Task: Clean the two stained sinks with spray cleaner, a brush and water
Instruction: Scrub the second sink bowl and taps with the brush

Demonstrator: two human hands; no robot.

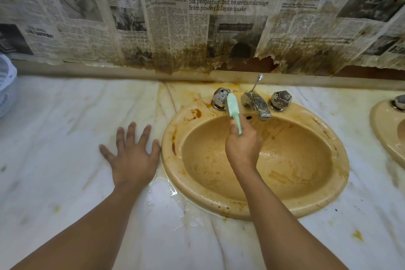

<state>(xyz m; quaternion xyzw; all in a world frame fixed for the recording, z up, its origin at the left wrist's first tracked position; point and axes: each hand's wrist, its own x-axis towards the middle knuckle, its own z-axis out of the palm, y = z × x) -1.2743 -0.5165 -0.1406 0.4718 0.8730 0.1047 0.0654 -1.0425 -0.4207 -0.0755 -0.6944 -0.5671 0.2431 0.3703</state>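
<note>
Right now our R hand [242,149] is curled tight round the handle of the green brush [235,114]; the brush head points up at the back rim of the near sink [169,155], between the L tap knob [220,97] and the spout [256,105]; we can't tell whether the bristles touch the rim. Our L hand [131,155] lies flat on the marble counter [65,138], fingers spread, holding nothing, just beside the sink's left rim. The bowl is wet and brown-stained, w/ dark rust marks on the left rim; the second sink [381,129] shows only at the right edge; no spray bottle in view. Risks, as we judge them: a puddle [166,184] sits near our L palm, so leaning on that hand could make it slide; scrubbing in the tight gap could knock the brush against the knob or spout; hard strokes could flick dirty water onto the newspaper [219,17] on the wall, which is torn and stained along its lower edge; a wet handle could slip in our grip.
</note>
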